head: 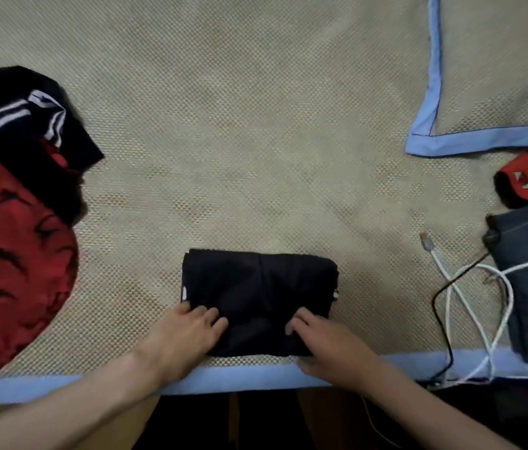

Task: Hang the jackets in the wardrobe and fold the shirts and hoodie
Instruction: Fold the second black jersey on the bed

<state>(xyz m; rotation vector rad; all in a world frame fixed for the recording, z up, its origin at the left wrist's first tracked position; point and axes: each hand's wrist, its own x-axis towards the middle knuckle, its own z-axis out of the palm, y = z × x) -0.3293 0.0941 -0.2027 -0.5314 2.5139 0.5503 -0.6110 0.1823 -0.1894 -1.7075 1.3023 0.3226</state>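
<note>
On my bed mat: items counted

One folded black garment (257, 293) at the near edge; two unfolded garments at the left edge, black striped (25, 125) and red patterned (12, 254); one pillow (496, 76), far right corner; two cables, white (470, 287) and black (444, 303).

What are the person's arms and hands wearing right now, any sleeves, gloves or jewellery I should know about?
Nothing shows on them. Both forearms are bare up to the frame edge, with no sleeve cuffs in view. The left hand and right hand have no gloves, and no rings, watch or wristband are visible on the fingers or wrists. The picture is slightly soft, so very small items could be missed.
</note>
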